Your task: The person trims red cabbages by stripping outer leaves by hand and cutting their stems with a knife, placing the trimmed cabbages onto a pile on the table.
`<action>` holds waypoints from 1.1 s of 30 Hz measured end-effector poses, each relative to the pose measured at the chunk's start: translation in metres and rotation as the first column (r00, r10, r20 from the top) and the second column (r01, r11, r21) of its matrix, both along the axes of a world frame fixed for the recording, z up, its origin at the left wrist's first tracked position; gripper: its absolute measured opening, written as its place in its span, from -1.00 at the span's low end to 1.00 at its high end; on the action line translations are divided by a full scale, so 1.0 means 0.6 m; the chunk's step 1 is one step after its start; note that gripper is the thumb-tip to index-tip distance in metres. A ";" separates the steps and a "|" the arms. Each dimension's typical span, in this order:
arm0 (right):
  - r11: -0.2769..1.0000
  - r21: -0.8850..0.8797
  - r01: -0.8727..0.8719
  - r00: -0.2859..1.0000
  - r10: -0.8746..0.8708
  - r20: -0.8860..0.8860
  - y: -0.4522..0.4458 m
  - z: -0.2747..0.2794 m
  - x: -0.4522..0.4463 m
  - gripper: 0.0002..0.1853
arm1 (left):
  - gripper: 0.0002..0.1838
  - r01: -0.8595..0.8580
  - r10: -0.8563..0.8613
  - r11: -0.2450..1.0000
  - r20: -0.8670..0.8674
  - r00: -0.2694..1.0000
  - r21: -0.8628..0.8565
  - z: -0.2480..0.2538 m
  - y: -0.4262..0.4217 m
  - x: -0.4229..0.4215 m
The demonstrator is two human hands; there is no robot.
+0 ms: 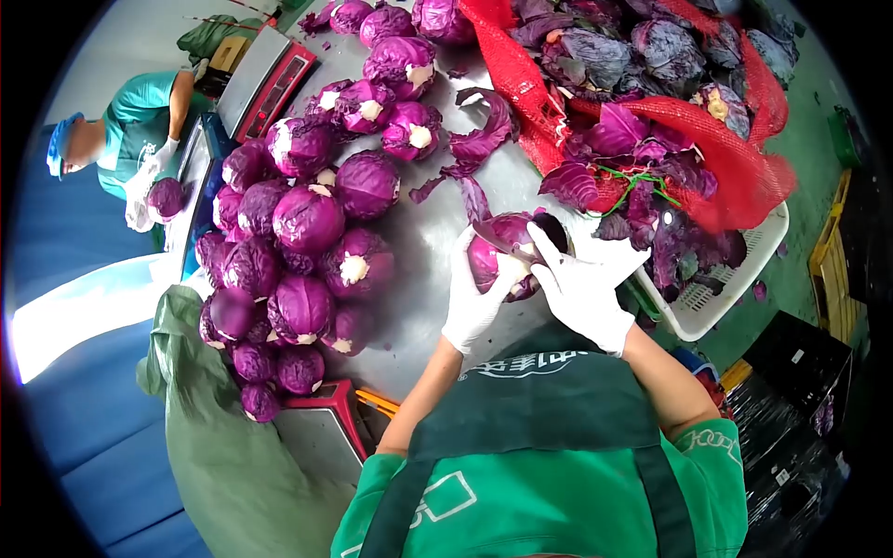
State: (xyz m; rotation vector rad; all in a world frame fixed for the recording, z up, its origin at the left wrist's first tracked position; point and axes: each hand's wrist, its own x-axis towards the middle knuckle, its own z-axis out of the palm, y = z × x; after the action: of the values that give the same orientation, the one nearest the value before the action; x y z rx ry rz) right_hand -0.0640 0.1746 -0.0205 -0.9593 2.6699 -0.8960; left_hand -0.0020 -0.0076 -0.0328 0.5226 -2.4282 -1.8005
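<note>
A purple cabbage (pixel 482 264) with a pale cut stem sits on the metal table in front of me. My left hand (pixel 472 299), in a white glove, grips its left side, thumb near the stem. My right hand (pixel 588 290), also gloved, is at the cabbage's right side with a knife (pixel 499 240), whose blade lies across the top of the head. The knife's handle is mostly hidden by my fingers. Loose outer leaves (pixel 484 130) lie on the table just beyond the cabbage.
Many purple cabbages (pixel 307 219) are piled at left. At right, a white basket (pixel 688 321) holds leaves beneath a red mesh sack (pixel 753 181) of untrimmed cabbages. Scales (pixel 270 84) stand by the table. A co-worker (pixel 139 130) handles a cabbage at far left.
</note>
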 end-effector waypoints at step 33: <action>0.975 0.104 -0.195 0.960 0.211 -0.181 0.011 0.016 -0.097 -0.51 | -0.22 0.170 -0.181 0.965 0.035 0.983 0.197 0.037 -0.029 -0.023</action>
State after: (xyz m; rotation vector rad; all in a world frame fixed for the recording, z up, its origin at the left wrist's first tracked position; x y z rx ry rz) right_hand -0.1220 0.1810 -0.0111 -1.3316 2.6721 -0.6711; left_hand -0.0159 -0.0251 -0.0107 0.3821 -2.4152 -2.1359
